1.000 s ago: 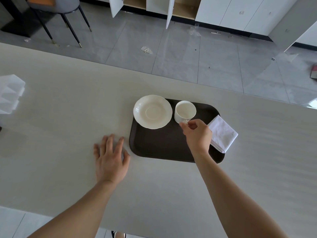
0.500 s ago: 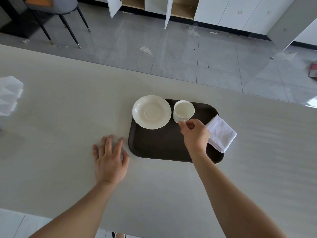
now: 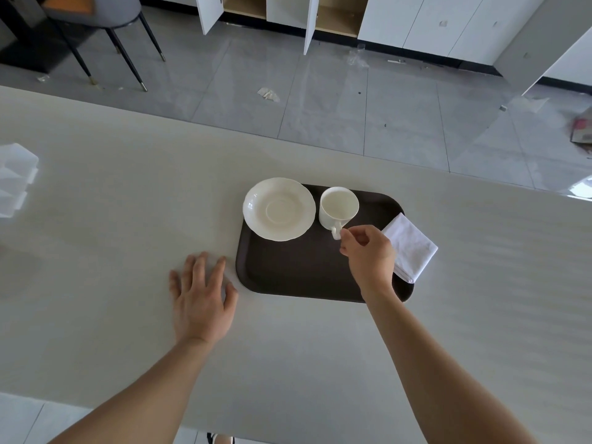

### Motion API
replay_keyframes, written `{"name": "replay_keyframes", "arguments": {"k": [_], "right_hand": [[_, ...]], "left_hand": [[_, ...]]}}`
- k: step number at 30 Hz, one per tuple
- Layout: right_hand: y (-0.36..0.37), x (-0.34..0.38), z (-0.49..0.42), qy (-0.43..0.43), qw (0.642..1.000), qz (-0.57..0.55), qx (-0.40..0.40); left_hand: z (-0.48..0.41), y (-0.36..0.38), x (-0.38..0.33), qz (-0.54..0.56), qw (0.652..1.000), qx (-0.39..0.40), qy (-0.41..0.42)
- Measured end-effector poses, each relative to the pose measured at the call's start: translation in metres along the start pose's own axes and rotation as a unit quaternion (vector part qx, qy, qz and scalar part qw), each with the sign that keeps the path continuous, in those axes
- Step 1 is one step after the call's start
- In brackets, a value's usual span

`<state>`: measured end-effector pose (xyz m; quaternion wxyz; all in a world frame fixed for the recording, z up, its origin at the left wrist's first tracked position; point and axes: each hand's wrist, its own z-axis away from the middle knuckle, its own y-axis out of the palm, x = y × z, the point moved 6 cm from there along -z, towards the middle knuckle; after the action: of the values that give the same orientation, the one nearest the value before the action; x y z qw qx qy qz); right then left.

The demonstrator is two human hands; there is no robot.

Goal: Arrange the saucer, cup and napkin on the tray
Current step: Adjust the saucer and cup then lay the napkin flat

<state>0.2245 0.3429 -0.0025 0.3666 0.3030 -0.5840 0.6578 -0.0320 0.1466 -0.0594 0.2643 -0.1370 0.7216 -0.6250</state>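
We see the right hand over the dark tray, thumb and forefinger pinching the handle of the white cup, which stands upright on the tray just beyond those fingertips. The saucer sits left of the cup, overhanging the tray's far-left corner. The folded napkin lies right of the knuckles, across the tray's right edge. The left hand rests flat on the table, fingers spread, thumb near the tray's left rim.
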Motion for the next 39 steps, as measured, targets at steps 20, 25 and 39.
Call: {"name": "replay_keyframes", "arguments": {"k": [20, 25, 39], "right_hand": [[-0.017, 0.001, 0.004, -0.047, 0.992, 0.069, 0.096], [0.005, 0.013, 0.003, -0.060, 0.991, 0.102, 0.069], [0.011, 0.012, 0.002, -0.059, 0.993, 0.088, 0.053]], "left_hand": [[0.002, -0.007, -0.004, 0.012, 1.000, -0.019, 0.002], [0.001, -0.006, -0.003, 0.013, 1.000, -0.014, 0.001], [0.000, -0.004, -0.002, 0.011, 1.000, -0.005, -0.002]]}}
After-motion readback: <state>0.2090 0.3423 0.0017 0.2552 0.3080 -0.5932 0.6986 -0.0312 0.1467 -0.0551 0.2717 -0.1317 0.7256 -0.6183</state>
